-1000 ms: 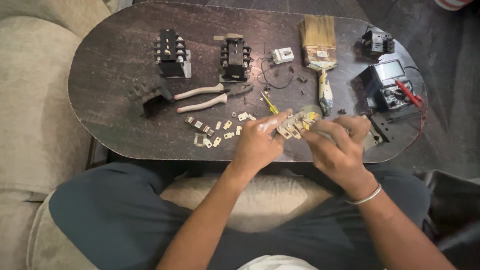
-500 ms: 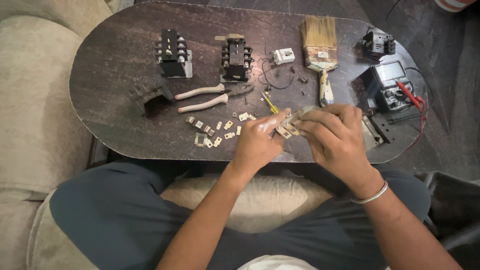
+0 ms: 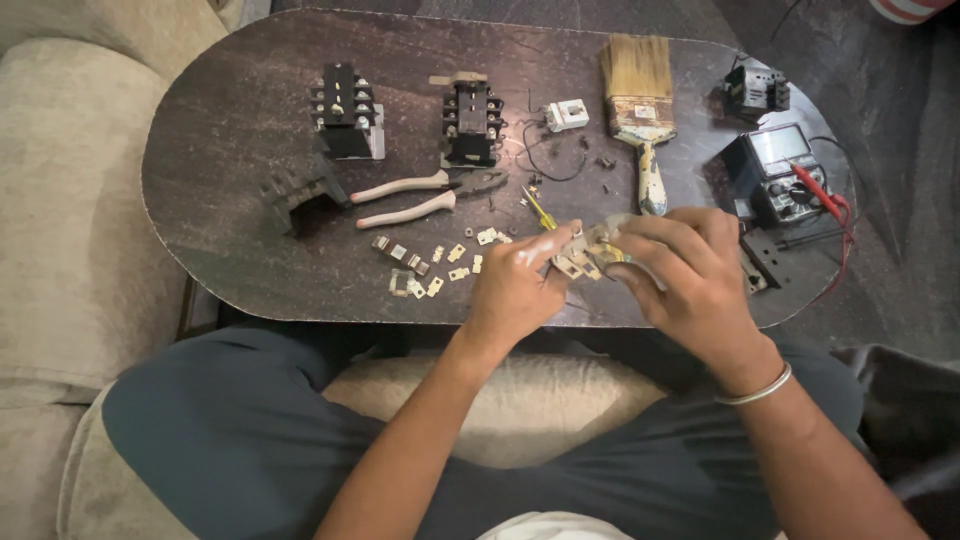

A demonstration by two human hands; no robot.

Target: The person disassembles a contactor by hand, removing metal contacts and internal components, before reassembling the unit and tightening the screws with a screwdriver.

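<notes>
Bench [image 3: 230, 210], left to right: two black contactor blocks [image 3: 347, 110], pliers [image 3: 420, 198], loose metal contact pieces [image 3: 420, 265], yellow-handled screwdriver [image 3: 540, 208], paintbrush [image 3: 640, 100], multimeter [image 3: 780, 175] at far right.

Left hand [image 3: 515, 290]: grip narrow, thumb and forefinger pinched on the left edge of the small contact assembly [image 3: 585, 250]. Right hand [image 3: 690, 275]: fingers wrapped around its right side. Assembly is held just above the bench's near edge, between both hands.

Judgement: light, rigid, small metal tabs likely loose and easily dropped; hold by the body, not the tabs.
</notes>
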